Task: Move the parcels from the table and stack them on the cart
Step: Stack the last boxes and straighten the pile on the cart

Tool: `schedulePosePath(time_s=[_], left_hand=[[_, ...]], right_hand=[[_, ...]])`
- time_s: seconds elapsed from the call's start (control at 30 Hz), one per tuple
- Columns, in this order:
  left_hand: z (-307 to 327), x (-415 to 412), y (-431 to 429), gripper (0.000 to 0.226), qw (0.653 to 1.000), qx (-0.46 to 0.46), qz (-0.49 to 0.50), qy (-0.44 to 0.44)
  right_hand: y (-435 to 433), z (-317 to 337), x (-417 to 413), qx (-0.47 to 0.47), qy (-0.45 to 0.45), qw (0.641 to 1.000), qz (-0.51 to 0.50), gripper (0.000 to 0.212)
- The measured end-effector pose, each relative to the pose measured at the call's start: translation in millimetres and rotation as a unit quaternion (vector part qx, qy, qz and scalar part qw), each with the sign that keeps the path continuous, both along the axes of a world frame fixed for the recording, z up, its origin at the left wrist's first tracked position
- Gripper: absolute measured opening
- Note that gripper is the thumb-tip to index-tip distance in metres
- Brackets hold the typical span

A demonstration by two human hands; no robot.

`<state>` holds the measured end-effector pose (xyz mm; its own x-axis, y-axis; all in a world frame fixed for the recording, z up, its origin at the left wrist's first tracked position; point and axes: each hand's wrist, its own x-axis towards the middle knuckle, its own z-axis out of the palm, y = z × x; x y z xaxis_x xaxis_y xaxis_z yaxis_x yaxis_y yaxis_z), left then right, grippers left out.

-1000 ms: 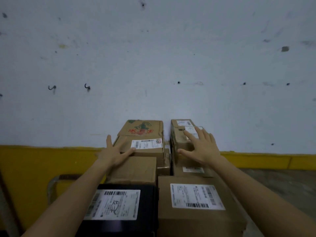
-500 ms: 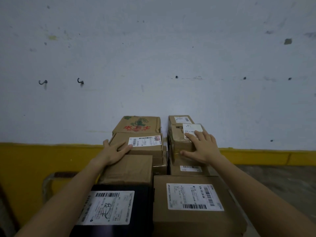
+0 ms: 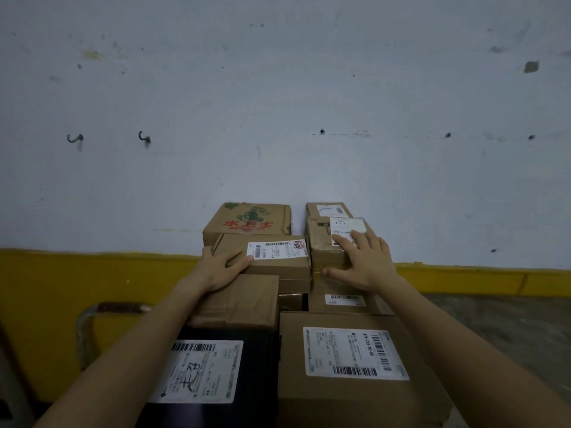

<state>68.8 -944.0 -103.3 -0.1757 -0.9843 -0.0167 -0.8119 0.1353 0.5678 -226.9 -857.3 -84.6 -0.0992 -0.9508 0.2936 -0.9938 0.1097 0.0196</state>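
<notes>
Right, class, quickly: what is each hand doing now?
Left hand: grips the flat labelled box at its left edge.
Right hand: open, laid flat on the small box.

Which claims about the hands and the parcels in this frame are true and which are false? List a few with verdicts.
1. The right hand lies on the small taped box. True.
2. The left hand hangs free in the air. False: it grips the left end of the labelled cardboard box.
3. The black parcel carries a white shipping label. True.
4. The wall has nothing fixed to it. False: two hooks stick out of it.
5. The box with red characters is the one nearest the camera. False: it sits at the far end, by the wall.
</notes>
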Motion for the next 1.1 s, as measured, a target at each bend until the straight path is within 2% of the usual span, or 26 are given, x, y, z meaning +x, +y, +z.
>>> schedulePosePath(time_s=[0.2, 0.57, 0.8, 0.9, 1.1], left_hand=[[3.5, -0.3, 1.1, 0.076, 1.0, 0.002, -0.001, -0.011], [28.3, 0.2, -35.3, 0.076, 0.983, -0.055, 0.028, -0.174], [25.7, 4.7, -84.8, 0.078, 0.984, -0.008, 0.016, -0.176], [22.4, -0.3, -93.3, 0.095, 0.988, 0.008, -0.004, -0.157], [21.3, -7.5, -100.8, 0.122, 0.983, -0.004, -0.014, -0.186]], right_hand=[[-1.2, -0.6, 0.5, 0.002, -0.011, 1.0, -0.002, 0.085], [-0.1, -4.2, -4.0, -0.01, -0.011, 1.0, 0.006, 0.086], [-2.1, -8.8, -5.6, -0.019, -0.007, 1.0, 0.001, 0.087], [-2.0, -9.5, -5.2, -0.025, -0.004, 1.0, 0.001, 0.087], [-1.3, -9.2, -4.2, -0.029, -0.001, 1.0, 0.002, 0.086]])
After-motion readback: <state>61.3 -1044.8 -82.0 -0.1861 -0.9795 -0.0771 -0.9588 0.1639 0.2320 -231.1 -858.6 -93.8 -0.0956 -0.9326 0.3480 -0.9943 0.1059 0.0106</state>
